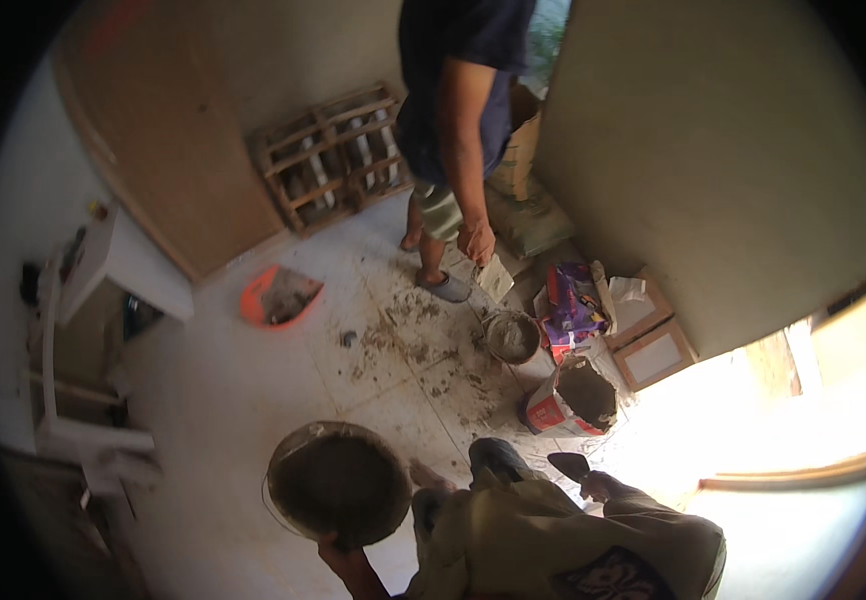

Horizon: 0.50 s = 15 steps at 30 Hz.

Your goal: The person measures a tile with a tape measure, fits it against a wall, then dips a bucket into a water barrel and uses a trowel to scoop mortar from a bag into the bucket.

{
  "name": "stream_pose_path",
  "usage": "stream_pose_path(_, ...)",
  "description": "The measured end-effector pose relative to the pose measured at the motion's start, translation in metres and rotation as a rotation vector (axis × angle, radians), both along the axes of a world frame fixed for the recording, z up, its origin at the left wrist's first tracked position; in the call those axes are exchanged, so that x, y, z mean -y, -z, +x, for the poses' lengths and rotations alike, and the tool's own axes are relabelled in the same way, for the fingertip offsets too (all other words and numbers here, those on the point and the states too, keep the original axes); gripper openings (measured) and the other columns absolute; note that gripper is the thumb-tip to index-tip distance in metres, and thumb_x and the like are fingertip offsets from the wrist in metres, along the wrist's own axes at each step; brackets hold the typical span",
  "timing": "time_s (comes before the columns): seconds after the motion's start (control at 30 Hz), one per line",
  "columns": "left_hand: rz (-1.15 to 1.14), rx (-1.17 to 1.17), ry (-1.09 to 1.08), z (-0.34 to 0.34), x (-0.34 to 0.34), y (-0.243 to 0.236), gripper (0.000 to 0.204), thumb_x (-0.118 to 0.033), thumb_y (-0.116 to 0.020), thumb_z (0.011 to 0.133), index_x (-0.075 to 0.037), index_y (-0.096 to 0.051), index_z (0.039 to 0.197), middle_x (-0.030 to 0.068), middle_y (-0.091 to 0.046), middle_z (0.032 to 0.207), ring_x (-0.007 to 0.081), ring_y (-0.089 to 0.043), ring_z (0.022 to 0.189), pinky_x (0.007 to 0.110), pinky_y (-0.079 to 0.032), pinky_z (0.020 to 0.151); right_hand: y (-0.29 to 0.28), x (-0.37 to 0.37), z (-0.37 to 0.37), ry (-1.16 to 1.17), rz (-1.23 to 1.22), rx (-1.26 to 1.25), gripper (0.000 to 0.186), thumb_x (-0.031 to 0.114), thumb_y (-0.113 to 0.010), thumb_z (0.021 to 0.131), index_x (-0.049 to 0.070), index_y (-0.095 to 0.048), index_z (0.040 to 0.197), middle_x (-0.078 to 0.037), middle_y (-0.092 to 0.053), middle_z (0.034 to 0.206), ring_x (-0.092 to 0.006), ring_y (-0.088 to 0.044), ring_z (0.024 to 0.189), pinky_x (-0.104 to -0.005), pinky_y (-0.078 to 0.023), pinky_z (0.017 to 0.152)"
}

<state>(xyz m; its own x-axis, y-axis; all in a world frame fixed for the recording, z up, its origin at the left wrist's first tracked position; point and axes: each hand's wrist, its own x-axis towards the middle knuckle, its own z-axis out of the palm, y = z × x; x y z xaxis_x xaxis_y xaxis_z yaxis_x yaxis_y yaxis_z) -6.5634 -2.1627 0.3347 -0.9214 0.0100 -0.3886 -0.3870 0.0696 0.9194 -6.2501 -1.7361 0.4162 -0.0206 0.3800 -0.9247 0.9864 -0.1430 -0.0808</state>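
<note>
A round bucket [400,478] with dark, wet-looking grey material inside is at the lower middle. My left hand [338,552] is closed on its near rim, the fingers partly hidden below the edge. On the other side of my body, my right hand [598,487] grips a pointed trowel [568,465] by its handle, the blade toward the left. Beyond the trowel stands a red-and-white sack [545,408], open at the top, with grey material in it. A smaller bucket [512,337] of pale grey material sits past the sack.
Another person [463,130] stands ahead, a flat pale tool [494,279] in one hand. Grey debris [403,340] litters the tiles. An orange basin [278,298] lies to the left. A wooden rack [328,155] leans on the wall; a purple bag [575,305] and boxes [656,358] are at right.
</note>
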Motion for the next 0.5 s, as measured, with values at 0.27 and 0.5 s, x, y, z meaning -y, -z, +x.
stream_pose_path(0.27,-0.477,-0.242,0.407,-0.058,-0.011,-0.024,0.034,0.000,-0.059,0.073,0.007,-0.058,0.106,0.0210,-0.059,0.116,0.0271,-0.055,0.105,0.044,-0.045,0.096,0.123,0.036,0.123,0.164,-0.007,-0.092,0.017,0.019,-0.071,0.069,0.007,-0.068,0.080,-0.013,-0.064,0.070,-0.0254,-0.063,0.059,-0.0405,-0.051,0.052)
stream_pose_path(0.5,-0.502,-0.434,0.578,-0.007,-0.088,-0.078,0.024,0.005,-0.068,0.076,0.004,-0.056,0.097,0.0230,-0.059,0.111,0.0270,-0.056,0.104,0.042,-0.045,0.093,0.166,0.040,0.212,0.219,0.170,-0.026,0.015,0.021,-0.069,0.070,0.008,-0.066,0.075,-0.009,-0.060,0.058,-0.0223,-0.059,0.045,-0.0375,-0.047,0.040)
